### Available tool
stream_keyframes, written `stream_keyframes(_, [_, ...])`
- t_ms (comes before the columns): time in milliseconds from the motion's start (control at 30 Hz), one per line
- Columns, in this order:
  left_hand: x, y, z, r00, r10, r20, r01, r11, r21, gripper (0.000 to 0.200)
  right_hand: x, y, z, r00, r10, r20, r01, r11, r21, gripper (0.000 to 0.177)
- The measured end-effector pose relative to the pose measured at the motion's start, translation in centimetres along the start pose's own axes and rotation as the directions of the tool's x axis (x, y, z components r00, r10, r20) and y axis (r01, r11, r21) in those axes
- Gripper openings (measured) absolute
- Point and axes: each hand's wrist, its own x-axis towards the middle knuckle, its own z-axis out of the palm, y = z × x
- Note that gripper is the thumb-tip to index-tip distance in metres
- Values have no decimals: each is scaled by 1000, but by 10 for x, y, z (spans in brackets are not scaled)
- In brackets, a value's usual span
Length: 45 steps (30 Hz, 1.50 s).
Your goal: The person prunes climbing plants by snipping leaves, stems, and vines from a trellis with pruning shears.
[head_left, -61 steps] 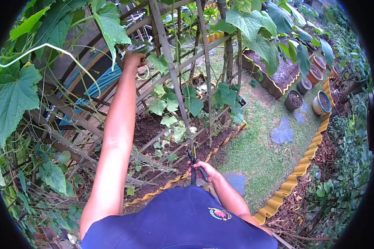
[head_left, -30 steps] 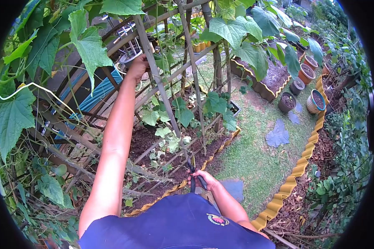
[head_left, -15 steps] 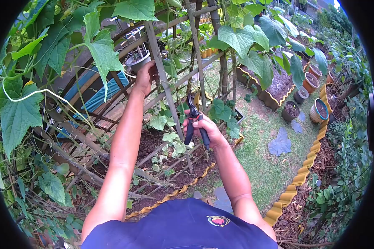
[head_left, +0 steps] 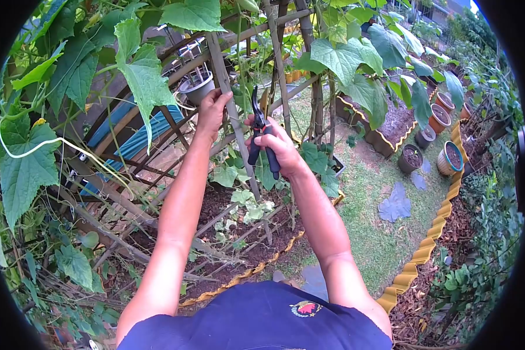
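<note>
My right hand (head_left: 277, 146) is wrapped round the dark handles of a pair of pruning shears (head_left: 258, 119), whose blades point upward among the vines. Just left of it, my left hand (head_left: 212, 116) is raised to a wooden trellis slat (head_left: 227, 96). Its thumb and fingers are drawn together against the slat's edge, and whatever they pinch is too small to make out. Thin green stems climb the trellis between both hands. A narrow yellow-brown piece (head_left: 265, 100) shows beside the blades. Pale, wilted leaves (head_left: 254, 209) hang below my hands.
Large green leaves (head_left: 143, 76) hang in front at the upper left. Behind the trellis are a grey pot (head_left: 198, 87) and blue sheeting (head_left: 157, 125). Wavy yellow edging (head_left: 414, 262) borders the grass (head_left: 356, 245) on the right, near several plant pots (head_left: 411, 158).
My left hand has shifted slightly right and down, from behind the slat to its near side. My right hand has raised the shears up and left, closer to the left hand.
</note>
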Motion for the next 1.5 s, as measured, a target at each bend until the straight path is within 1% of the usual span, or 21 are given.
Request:
stream_keyframes(100, [1,1,5,998,51,-43,-48,997,55,29,21,-3,10,1000,-20,17,19,999,35,62])
stream_keyframes(133, [1,2,5,996,68,-53,-63,995,79,29,26,-2,10,999,29,27,-31,997,68,61])
stream_keyframes(233, [3,2,5,997,52,-54,-46,993,112,27,40,8,16,1000,1,-30,3,992,128,61])
stream_keyframes(400, [7,-1,8,997,54,-58,-50,997,67,26,45,11,17,995,-51,-84,58,995,83,61])
stream_keyframes(500, [10,-2,8,997,46,-61,-43,998,54,27,43,7,15,994,-44,-97,45,999,6,61])
stream_keyframes(533, [12,-5,8,998,34,-55,-31,998,58,27,44,9,13,994,-22,-106,22,1000,-6,73])
stream_keyframes(633, [18,-11,8,999,35,-29,-32,996,82,26,44,19,12,975,-91,-202,74,993,-89,82])
stream_keyframes(667, [19,-13,10,999,46,-27,-44,995,85,25,43,20,10,976,-81,-201,61,993,-106,89])
stream_keyframes(767, [15,-8,17,997,66,-41,-60,989,132,25,39,21,10,979,-73,-191,28,973,-230,82])
stream_keyframes(867, [16,-9,16,995,78,-66,-66,985,160,25,39,27,7,981,-146,-128,60,856,-513,79])
stream_keyframes(967, [20,-16,15,989,98,-108,-79,982,171,26,38,25,10,984,-144,-109,47,784,-619,78])
stream_keyframes(1067, [22,-18,12,986,99,-137,-68,973,219,26,37,15,14,987,-118,-110,30,805,-593,81])
stream_keyframes(1133, [20,-16,13,981,114,-157,-70,963,260,27,35,12,16,986,-119,-115,23,789,-614,81])
stream_keyframes(1333, [19,-16,12,984,121,-133,-91,972,216,25,27,13,24,972,-179,-150,39,756,-653,79])
stream_keyframes(1433, [17,-14,13,992,79,-103,-64,989,134,25,26,14,23,971,-182,-154,34,744,-667,80])
stream_keyframes(1500, [15,-12,18,990,97,-99,-91,994,64,24,26,13,23,971,-189,-146,35,717,-696,79])
